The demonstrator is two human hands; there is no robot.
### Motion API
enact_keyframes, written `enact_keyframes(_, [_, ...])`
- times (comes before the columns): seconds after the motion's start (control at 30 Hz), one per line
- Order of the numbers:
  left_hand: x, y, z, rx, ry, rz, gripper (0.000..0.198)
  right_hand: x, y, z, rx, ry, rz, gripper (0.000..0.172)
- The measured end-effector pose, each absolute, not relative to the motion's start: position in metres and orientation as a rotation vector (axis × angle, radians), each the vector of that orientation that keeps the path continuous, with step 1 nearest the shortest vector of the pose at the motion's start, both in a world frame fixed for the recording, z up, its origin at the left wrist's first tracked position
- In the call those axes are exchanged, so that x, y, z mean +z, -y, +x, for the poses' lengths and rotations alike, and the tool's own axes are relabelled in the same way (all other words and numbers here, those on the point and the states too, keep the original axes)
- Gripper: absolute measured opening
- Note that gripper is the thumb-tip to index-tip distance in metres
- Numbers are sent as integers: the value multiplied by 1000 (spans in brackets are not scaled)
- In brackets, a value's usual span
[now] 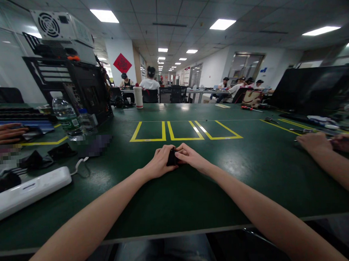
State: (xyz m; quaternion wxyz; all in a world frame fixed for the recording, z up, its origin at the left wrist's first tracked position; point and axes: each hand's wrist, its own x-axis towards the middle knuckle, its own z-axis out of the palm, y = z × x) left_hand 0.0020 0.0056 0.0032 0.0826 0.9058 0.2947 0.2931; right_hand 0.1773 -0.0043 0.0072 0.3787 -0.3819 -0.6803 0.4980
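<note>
Between my two hands is a small black object (172,157), dark and boxy, its kind hard to make out. My left hand (160,161) wraps round its left side, fingers over the top and thumb along the near edge. From the right, the fingers of my right hand (189,156) press together against its other side. Both hands rest low over the green tabletop (179,201). Just beyond them lie three yellow tape outlines (185,139) on the table.
On the left stand a white power strip (33,192), a water bottle (65,115) and a black computer case (85,80). A white tumbler (138,96) is at the back. A co-worker's hands (317,143) work at the right, another's hand (3,134) at the left.
</note>
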Motion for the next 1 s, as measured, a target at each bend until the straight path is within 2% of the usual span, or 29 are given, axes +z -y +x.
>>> enact_keyframes(0.4, [-1,-9,2,899,-882,2698,59,7,3,176,1243,1772,-998,25])
enact_keyframes(0.53, [-1,-9,2,888,-884,2699,59,11,6,179,1222,1793,-927,32])
enact_keyframes(0.7, [-2,-9,2,899,-874,2694,60,9,5,177,1277,1708,-975,25])
enact_keyframes(1.0, [-3,-10,2,899,-887,2702,60,5,0,179,1323,1694,-1035,26])
